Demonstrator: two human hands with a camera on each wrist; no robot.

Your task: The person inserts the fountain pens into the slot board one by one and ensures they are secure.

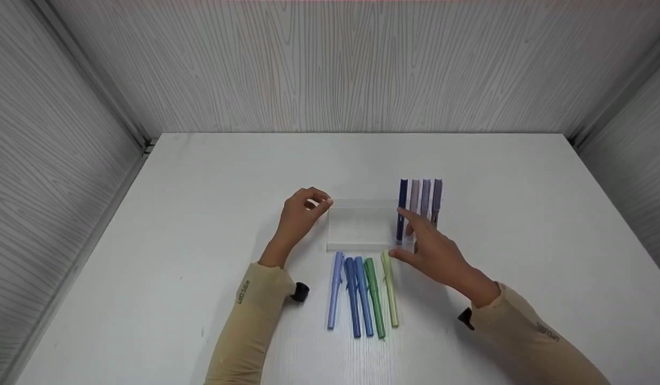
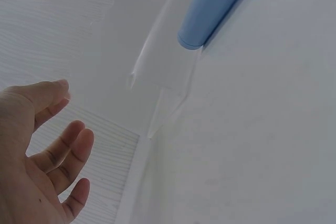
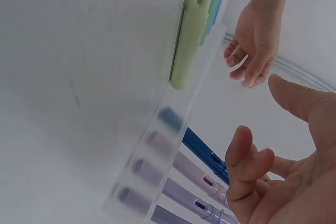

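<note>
A clear plastic holder (image 1: 359, 246) stands on the table. Four pens fill its right end: a dark navy pen (image 1: 403, 195), a pale pink one (image 1: 414, 193) and two purple ones. The right wrist view shows their lower ends through the translucent front strip (image 3: 205, 64). My left hand (image 1: 300, 214) is by the holder's back left corner, thumb and forefinger close together, other fingers loosely bent (image 2: 71, 156). At the right end, my right hand (image 1: 434, 254) is spread around the navy pen, thumb apart from the forefinger; the right wrist view shows nothing gripped.
Several capped pens lie in a row in front of the holder: a lilac pen (image 1: 335, 289), a dark blue pen (image 1: 353, 297), a blue pen (image 1: 364, 299), a green pen (image 1: 375, 299) and a yellow-green pen (image 1: 390, 291). Grained panels (image 1: 351, 64) enclose the white table (image 1: 148, 256).
</note>
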